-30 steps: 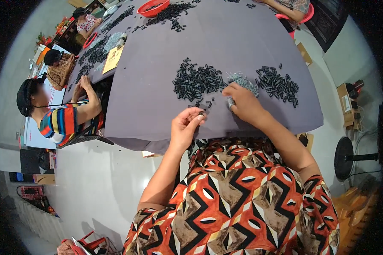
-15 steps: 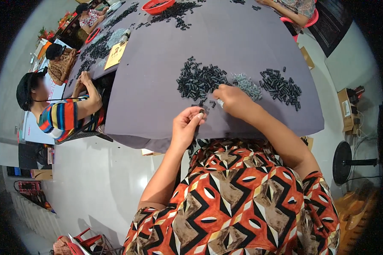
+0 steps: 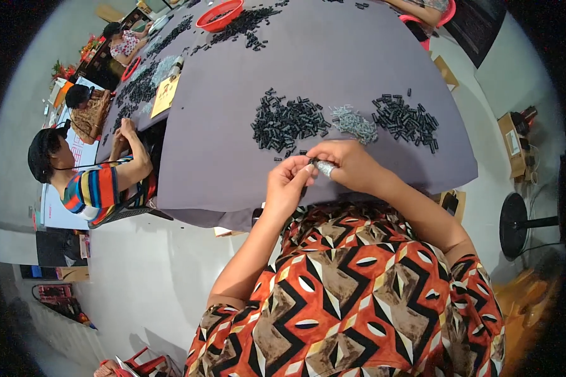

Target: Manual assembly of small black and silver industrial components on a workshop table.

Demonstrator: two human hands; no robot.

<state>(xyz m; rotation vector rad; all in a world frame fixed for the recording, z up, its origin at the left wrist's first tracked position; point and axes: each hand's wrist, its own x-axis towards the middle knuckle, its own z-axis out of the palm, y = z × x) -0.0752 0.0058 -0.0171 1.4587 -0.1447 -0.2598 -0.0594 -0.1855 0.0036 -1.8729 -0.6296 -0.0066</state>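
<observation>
Close to the table's near edge, my left hand (image 3: 286, 183) pinches a small black cylindrical piece (image 3: 312, 162) between thumb and fingers. My right hand (image 3: 353, 164) meets it there, fingers closed at the end of that piece; whatever it may hold is too small to make out. A silvery wrapping (image 3: 325, 168) shows at the thumb of my right hand. Just beyond the hands lies a large pile of black cylindrical pieces (image 3: 289, 122). A heap of small clear-grey parts (image 3: 355, 124) sits to its right, then a second pile of black pieces (image 3: 406, 120).
A grey cloth covers the table (image 3: 233, 157). Farther off stand a red basin (image 3: 220, 17) and more black pieces (image 3: 248, 26). Along the left side, a person in a striped shirt (image 3: 110, 182) works beside a yellow card (image 3: 165, 95). Another person (image 3: 421, 11) sits at the far right.
My right hand has come from beside the clear-grey heap toward my left hand, and their fingertips now meet. My left hand has shifted slightly right. The whole view has moved a little.
</observation>
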